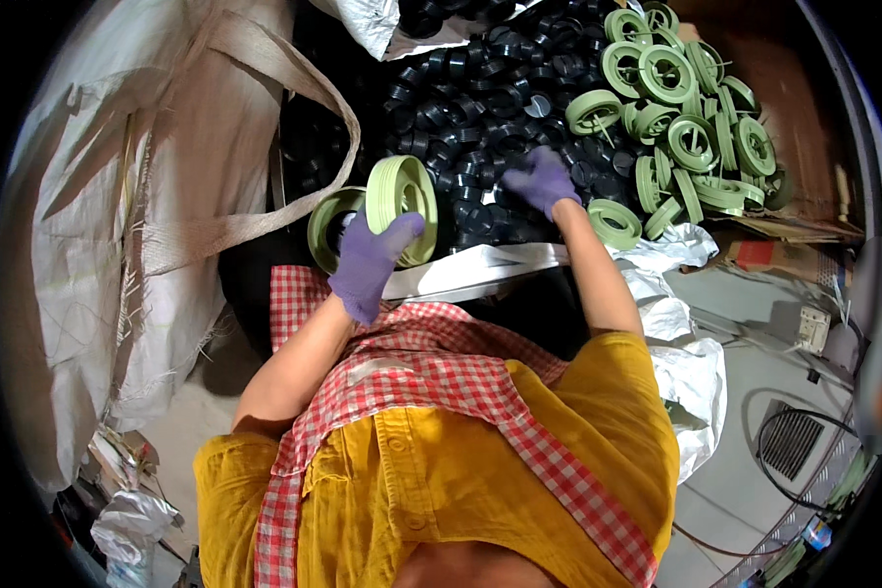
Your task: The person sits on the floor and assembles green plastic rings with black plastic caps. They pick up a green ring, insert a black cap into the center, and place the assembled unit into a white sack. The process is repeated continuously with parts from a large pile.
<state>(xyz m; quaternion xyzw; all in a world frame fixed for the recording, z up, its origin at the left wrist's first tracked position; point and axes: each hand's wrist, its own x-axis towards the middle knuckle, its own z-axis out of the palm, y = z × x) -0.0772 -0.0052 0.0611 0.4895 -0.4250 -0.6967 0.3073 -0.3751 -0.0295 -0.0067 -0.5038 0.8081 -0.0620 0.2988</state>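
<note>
My left hand [367,257], in a purple glove, is closed on the wall of a light green plastic ring [386,191] with a ribbed outer side. The ring is held upright. Just left of it, partly hidden behind the hand and ring, is another green ring [321,232]. My right hand [543,182], also gloved in purple, is over a heap of small round black plastic caps [480,127]. Its fingers are blurred, so whether they grip a cap does not show.
Right of the caps, many green ring-shaped parts with spokes [666,73] are piled against cardboard [784,78]. A large white woven sack [157,196] with a strap [335,108] stands at the left. White plastic sheeting [691,382] hangs at the right, near a dark hose [804,412].
</note>
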